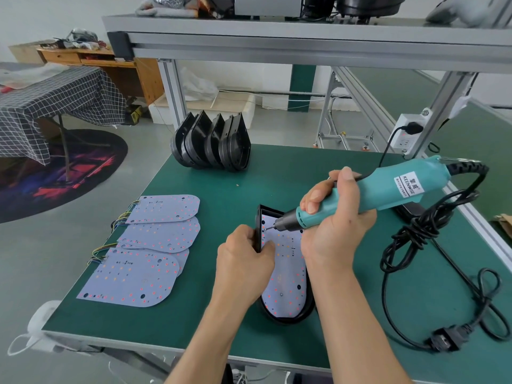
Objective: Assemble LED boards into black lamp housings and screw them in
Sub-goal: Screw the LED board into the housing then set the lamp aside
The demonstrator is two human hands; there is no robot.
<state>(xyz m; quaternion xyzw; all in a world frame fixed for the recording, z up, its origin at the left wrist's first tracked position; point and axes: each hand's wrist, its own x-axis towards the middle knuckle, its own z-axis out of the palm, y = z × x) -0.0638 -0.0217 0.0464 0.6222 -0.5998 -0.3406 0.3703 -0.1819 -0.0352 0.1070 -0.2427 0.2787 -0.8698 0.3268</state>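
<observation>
Teal screwdriver [371, 192] in right hand [332, 217] meets board [285, 273]; left hand [243, 261] steadies housing [258, 231].

Checked tablecloth [55, 98], round rug [63, 173]

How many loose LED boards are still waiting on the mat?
4 at least, left of the left hand: far board, middle board, one mostly hidden beneath, near board. More may lie under these.
</observation>
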